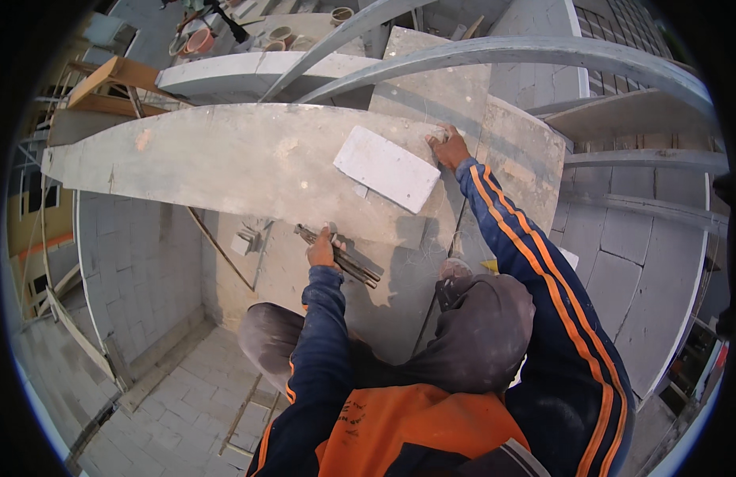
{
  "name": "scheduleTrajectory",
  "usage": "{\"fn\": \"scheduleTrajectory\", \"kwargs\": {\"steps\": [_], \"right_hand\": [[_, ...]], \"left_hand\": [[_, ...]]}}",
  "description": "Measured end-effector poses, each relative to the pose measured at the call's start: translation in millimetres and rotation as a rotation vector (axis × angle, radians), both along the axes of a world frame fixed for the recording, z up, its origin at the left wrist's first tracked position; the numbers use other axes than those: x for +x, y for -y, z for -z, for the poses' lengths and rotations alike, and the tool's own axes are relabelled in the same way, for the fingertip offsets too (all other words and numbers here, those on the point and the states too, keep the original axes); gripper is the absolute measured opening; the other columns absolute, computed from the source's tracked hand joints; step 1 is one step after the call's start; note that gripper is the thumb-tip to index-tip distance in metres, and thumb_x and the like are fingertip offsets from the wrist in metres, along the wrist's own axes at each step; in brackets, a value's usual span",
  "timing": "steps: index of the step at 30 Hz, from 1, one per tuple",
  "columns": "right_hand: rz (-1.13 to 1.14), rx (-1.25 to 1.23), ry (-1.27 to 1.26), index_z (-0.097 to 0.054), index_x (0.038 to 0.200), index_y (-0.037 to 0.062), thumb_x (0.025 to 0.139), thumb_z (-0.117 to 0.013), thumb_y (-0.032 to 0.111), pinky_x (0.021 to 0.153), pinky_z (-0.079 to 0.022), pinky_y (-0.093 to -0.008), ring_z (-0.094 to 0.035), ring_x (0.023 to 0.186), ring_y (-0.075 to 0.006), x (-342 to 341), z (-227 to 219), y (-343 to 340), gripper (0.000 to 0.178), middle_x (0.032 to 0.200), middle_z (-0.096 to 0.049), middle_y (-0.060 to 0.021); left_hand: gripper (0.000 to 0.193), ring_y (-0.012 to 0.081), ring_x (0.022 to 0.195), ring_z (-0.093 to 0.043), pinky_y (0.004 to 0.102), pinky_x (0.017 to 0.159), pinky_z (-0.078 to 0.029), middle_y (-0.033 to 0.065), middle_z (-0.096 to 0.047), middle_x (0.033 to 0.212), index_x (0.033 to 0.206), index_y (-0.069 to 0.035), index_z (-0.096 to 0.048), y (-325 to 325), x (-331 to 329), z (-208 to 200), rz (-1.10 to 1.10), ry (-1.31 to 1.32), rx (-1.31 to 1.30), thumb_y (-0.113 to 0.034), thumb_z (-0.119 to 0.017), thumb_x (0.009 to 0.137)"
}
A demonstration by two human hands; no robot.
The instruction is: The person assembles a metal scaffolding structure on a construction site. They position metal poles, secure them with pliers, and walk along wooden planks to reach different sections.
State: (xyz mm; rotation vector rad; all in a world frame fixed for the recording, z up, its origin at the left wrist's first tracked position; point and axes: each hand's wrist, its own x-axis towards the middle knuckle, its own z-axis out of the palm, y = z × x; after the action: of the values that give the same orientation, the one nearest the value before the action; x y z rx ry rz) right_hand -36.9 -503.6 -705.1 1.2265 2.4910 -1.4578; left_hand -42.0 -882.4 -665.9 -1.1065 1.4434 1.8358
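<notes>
My left hand (322, 248) is closed around what looks like a pair of pincers (358, 269), its two long brown handles pointing toward my knees. It is held beside the near edge of a broad grey board (225, 151). On that board lies a pale rectangular block (388, 168), set at a slant. Just past the block's right end, my right hand (450, 148) is reached out low over the board. Its fingers are bent together, and whatever they may pinch is too small to make out. Thin wire or string (428, 253) curls on the boards near my foot.
I squat on boards high up. Curved grey metal bars (503, 52) cross ahead and to the right. A block wall (133, 262) drops to a lower floor (185, 397) at left. Buckets (199, 41) stand far ahead. A small block piece (245, 240) lies left of my left hand.
</notes>
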Motion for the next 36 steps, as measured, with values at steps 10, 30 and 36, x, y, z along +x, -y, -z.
{"fn": "scheduleTrajectory", "kwargs": {"steps": [10, 30, 36], "right_hand": [[-0.072, 0.156, 0.187, -0.056, 0.126, 0.0016, 0.087, -0.066, 0.032, 0.090, -0.051, -0.0405, -0.063, 0.104, -0.0385, 125.0, -34.8, 40.7, 0.050, 0.110, -0.063, -0.0269], [0.072, 0.084, 0.359, -0.067, 0.100, 0.0015, 0.088, -0.066, 0.031, 0.078, -0.054, -0.0364, -0.069, 0.080, -0.0309, 303.6, -121.1, 50.4, 0.032, 0.085, -0.070, -0.0195], [-0.291, 0.018, 0.983, -0.045, 0.132, 0.0058, 0.080, -0.068, 0.029, 0.094, -0.041, -0.0371, -0.052, 0.112, -0.0285, 280.1, -43.2, 69.4, 0.061, 0.123, -0.053, -0.0202]], "left_hand": [[0.026, 0.0179, 0.055, -0.055, 0.0344, 0.047, -0.048, 0.0114, -0.064, 0.080, 0.095, 0.004, -0.059, -8.6, 8.1, -5.5, 0.009, 0.036, -0.199, -0.021, -0.062, 0.089], [0.025, 0.0112, 0.057, -0.056, 0.0261, 0.049, -0.048, 0.0097, -0.066, 0.082, 0.111, 0.000, -0.065, 0.1, 80.4, -152.1, 0.537, -0.209, -0.074, -0.013, -0.064, 0.089], [0.032, 0.0101, 0.058, -0.057, 0.0252, 0.053, -0.049, 0.0052, -0.064, 0.078, 0.114, -0.002, -0.067, 61.1, 111.2, -225.0, 0.750, -0.201, 0.094, -0.025, -0.070, 0.091]]}}
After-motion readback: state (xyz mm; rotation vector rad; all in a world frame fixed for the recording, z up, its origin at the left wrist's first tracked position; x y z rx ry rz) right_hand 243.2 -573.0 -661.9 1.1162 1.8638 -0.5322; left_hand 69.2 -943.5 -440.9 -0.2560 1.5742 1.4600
